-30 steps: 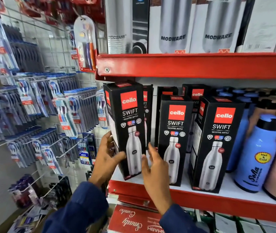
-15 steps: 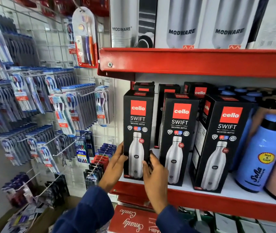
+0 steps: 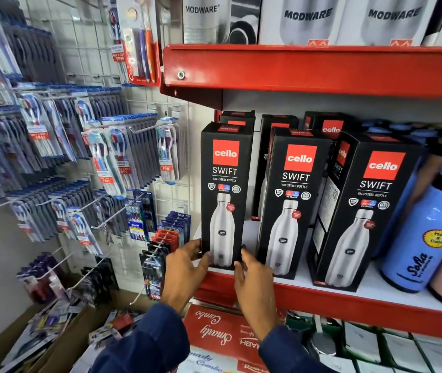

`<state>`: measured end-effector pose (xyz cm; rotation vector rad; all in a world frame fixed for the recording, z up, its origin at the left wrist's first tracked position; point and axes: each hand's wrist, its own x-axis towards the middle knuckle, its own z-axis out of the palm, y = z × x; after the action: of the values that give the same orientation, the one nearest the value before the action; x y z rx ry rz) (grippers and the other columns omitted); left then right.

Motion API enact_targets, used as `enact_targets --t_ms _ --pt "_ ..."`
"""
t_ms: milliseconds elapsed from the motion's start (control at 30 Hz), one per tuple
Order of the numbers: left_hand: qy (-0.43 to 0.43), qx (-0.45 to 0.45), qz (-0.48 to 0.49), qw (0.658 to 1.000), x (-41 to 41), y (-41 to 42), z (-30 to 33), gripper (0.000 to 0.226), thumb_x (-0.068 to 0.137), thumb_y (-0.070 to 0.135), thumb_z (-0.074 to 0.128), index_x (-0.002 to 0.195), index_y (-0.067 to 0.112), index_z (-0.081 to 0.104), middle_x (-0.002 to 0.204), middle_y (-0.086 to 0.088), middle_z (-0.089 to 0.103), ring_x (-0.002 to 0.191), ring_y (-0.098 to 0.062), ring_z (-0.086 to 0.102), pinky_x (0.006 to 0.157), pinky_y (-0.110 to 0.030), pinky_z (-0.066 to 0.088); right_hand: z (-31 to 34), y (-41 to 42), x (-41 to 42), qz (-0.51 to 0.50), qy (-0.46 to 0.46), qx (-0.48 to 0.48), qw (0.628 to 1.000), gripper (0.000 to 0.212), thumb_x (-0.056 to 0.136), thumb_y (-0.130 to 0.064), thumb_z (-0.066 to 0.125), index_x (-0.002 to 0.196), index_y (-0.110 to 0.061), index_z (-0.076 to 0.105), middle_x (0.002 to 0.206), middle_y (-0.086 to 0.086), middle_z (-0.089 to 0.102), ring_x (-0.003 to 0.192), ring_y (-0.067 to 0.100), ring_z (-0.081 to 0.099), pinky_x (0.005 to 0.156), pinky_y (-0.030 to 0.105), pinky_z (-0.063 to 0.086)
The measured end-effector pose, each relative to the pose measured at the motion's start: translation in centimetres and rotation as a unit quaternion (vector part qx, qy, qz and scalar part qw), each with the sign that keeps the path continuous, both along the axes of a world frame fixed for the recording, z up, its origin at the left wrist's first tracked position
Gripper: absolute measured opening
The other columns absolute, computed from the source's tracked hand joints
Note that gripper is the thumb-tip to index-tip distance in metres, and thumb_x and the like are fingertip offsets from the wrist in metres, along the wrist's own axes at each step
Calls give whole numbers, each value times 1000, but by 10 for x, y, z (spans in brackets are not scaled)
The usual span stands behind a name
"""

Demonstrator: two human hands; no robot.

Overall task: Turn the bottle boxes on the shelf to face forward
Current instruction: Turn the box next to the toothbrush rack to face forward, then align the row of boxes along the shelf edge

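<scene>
Three black bottle boxes stand in the front row of the red-edged shelf [image 3: 349, 305]. The left box [image 3: 225, 195] is upright at the shelf's left end, its printed front facing me. My left hand [image 3: 184, 267] wraps its lower left corner, and my right hand [image 3: 254, 281] presses fingertips on its lower right edge. The middle box [image 3: 292, 200] also shows its front. The right box [image 3: 370, 211] sits turned, with its left side panel showing. More black boxes [image 3: 330, 127] stand behind, mostly hidden.
A blue flask [image 3: 427, 232] stands right of the boxes. The upper red shelf [image 3: 308, 68] carries grey bottle cartons [image 3: 306, 17]. Toothbrush packs [image 3: 106, 162] hang on a wire grid to the left. A red carton [image 3: 214, 329] lies below the shelf.
The left box went from tilted and angled in my hands to standing upright, front facing me. Both hands slid down to its base.
</scene>
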<state>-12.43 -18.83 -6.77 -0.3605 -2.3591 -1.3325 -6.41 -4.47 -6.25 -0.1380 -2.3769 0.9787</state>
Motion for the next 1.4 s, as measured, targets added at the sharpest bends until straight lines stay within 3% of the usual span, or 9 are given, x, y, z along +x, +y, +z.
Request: enact_targets --t_ms 167,367,567,667,800,1000,1100,1267,1400 --pt "1 -18 26 1000 12 -4 -1 24 89 14 69 112 14 73 100 4 79 90 -2 72 82 -27 60 2 -2 10 5 -11 15 1000 38 97 -21 54 134 -17 57 85 8 76 67 17 70 64 31 58" --pt "-24 -18 47 998 24 -7 2 34 91 17 66 123 9 69 114 -4 77 95 -14 74 92 -34 58 4 -3 18 13 -17 18 1000 37 97 -26 53 133 -20 60 88 4 78 64 12 68 66 29 59" --pt "-48 -26 62 997 28 -8 1 41 93 19 65 132 8 63 123 -8 73 108 -18 70 97 -34 56 2 -1 23 26 -5 11 1000 34 97 -26 54 128 -17 63 98 3 78 71 13 71 65 11 45" --pt "-53 -26 58 997 28 -9 0 43 93 20 65 134 8 61 127 -9 71 112 -17 69 100 -33 54 3 0 25 35 -4 -3 999 36 97 -26 55 131 -16 61 109 3 76 83 12 73 77 13 52" --pt "-9 6 80 997 37 -8 3 50 88 16 70 137 11 59 131 -5 68 114 -16 66 104 -29 48 6 7 34 24 19 -31 999 34 94 -24 61 128 -17 64 117 -3 74 89 -8 64 79 -9 36" --pt "188 82 83 975 65 19 13 22 83 8 65 102 19 67 97 5 64 91 -4 62 82 -14 48 7 44 58 -21 104 -126 986 25 85 -13 71 108 -22 74 104 -8 77 93 -4 69 86 15 56" --pt "131 88 20 987 77 48 11 22 82 18 62 101 23 71 93 9 73 89 6 65 81 -4 45 7 62 65 -55 111 -150 981 26 84 -8 72 107 -21 73 100 -7 76 91 1 71 85 24 59" --pt "30 19 -63 997 77 84 6 51 88 23 64 138 14 57 131 -3 68 116 -5 61 100 -17 47 4 78 68 -85 95 -163 978 30 85 -7 70 114 -11 66 106 4 72 94 15 70 88 37 59" --pt "-1 -17 -54 998 74 101 11 67 88 24 67 147 4 42 140 -10 61 127 -21 58 95 4 25 6 80 64 -87 63 -138 985 42 86 -12 70 127 -10 61 118 7 70 104 18 69 91 30 55"
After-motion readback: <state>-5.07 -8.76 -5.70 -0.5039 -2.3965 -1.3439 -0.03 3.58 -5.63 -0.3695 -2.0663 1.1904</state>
